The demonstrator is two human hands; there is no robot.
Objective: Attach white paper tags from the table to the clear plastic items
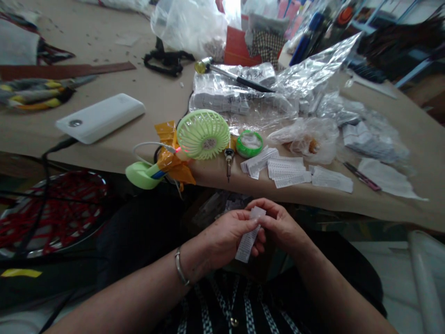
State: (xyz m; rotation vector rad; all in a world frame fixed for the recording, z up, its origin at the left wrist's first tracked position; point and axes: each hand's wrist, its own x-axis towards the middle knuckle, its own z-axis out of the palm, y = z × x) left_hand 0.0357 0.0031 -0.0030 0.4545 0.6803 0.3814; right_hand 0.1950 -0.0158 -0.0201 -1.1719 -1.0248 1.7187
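Both my hands are held together over my lap, below the table's edge. My left hand [222, 236] and my right hand [283, 227] pinch a narrow white label strip [248, 241] between their fingertips. The strip hangs down between the palms. My left wrist wears a thin silver bracelet [181, 266]. On the table just above lie several stacks of white label strips [290, 170].
A green mini fan [203, 134] stands on the brown table [382, 199] near a green tape roll [249, 144], a white power bank [100, 117], a small hammer [231, 74] and clear plastic bags [313, 79] of labels. A red woven stool [52, 213] is at left.
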